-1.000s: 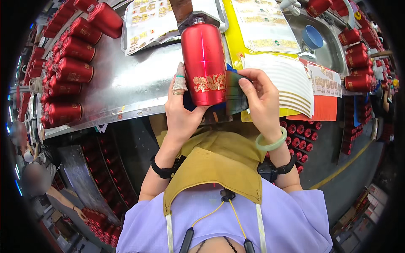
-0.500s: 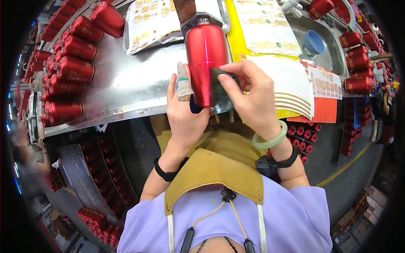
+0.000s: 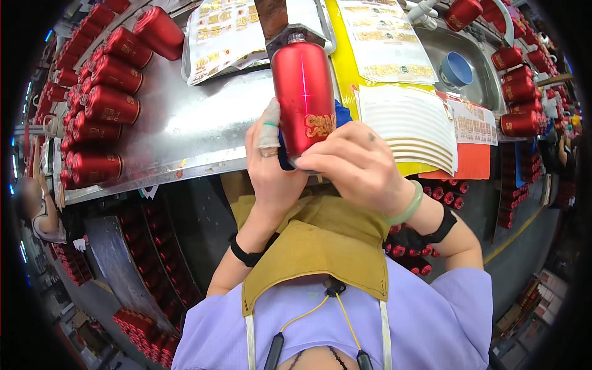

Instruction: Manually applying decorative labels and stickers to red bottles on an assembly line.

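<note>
- The glossy red cylindrical bottle with a gold-patterned band [image 3: 301, 92] lies over the near edge of the table, its neck toward the rusty brown metal bracket [image 3: 271, 18]; the right hand hides part of the gold design, and how the neck meets the bracket is hard to make out.
- The left hand [image 3: 274, 176] lies along the bottle's lower left side, one finger in a pale wrapping pointing up beside it; the thumb is largely hidden, so I cannot tell whether it grips.
- The right hand [image 3: 361, 160] has its fingers bent and bunched together, tips at the bottle's near end; whether they pinch anything is hidden.
- Crumpled blue material [image 3: 343, 113] shows only partly, behind the right hand and beside the bottle.
- The brushed steel table [image 3: 166, 132] bears clustered red bottles [image 3: 114, 103] on its left, overlapping so that many are half covered.
- White sheets with gold prints [image 3: 225, 37] lie on a metal tray, cut off by the upper edge.
- To the right, a yellow sheet [image 3: 347, 61] is mostly covered by papers, among them fanned white sheets with brownish edge bands [image 3: 407, 126]; an orange-red sheet [image 3: 473, 161] shows beside them.
- Beyond, a round blue bowl [image 3: 456, 69] sits in a steel sink [image 3: 484, 65].
- A grey floor with a yellow line [image 3: 509, 239] shows at right; at the far left, a co-worker [image 3: 50, 222] is blurred and distorted by the lens.
</note>
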The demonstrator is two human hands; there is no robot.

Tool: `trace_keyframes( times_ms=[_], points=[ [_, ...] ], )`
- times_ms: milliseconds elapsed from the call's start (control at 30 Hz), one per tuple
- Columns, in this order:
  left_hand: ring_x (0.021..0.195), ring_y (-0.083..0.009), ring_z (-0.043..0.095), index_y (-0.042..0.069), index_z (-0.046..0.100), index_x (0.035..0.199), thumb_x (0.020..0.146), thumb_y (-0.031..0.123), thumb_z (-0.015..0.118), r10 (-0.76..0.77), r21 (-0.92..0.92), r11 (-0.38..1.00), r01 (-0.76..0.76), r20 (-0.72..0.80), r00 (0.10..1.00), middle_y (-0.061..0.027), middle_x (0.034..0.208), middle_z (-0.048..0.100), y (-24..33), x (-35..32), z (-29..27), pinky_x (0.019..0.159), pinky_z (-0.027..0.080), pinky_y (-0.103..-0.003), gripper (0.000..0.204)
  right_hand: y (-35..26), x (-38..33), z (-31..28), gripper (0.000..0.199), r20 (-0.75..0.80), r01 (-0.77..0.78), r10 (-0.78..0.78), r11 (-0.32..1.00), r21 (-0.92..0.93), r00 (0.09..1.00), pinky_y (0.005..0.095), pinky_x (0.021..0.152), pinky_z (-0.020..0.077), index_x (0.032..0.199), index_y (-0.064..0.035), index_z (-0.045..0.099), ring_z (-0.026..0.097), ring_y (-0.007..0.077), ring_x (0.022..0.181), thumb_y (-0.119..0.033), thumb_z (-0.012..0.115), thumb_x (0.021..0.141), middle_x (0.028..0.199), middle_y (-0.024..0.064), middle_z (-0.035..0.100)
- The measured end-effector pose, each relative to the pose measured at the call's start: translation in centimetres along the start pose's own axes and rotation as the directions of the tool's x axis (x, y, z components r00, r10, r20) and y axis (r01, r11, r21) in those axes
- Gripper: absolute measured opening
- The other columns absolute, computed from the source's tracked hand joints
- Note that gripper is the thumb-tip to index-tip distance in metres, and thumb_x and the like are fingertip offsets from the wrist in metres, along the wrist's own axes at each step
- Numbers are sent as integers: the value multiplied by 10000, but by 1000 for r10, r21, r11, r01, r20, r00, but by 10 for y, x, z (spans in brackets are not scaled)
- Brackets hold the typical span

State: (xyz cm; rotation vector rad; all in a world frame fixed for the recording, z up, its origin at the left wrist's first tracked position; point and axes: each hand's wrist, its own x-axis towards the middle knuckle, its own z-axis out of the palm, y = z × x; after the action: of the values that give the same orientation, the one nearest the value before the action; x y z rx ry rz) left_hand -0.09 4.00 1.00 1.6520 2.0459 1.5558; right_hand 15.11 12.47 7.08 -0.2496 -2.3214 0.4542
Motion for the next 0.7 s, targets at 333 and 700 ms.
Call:
trace_keyframes(
  times_ms=[333, 700],
  points=[
    [1157, -322, 650, -30, 516, 1451, 672, 157, 964, -41, -65, 997, 40, -4, 999, -166, 1324, 652, -8, -3, -6, 1008, 513, -396, 918, 6, 9, 14, 163, 0, 41, -41, 999, -29, 999, 399, 737, 498, 966, -137, 701, 621, 221, 803, -133, 685, 805, 862, 19, 669],
    [1173, -341, 691, -62, 409, 1522, 711, 181, 950, -86, -95, 990, 102, 164, 983, -224, 1401, 627, -23, -8, -11, 1020, 524, -400, 1004, 17, 5, 17, 174, 64, 133, -132, 991, -8, 989, 398, 788, 485, 981, -182, 693, 614, 202, 817, -180, 703, 808, 914, -31, 662]
  ],
)
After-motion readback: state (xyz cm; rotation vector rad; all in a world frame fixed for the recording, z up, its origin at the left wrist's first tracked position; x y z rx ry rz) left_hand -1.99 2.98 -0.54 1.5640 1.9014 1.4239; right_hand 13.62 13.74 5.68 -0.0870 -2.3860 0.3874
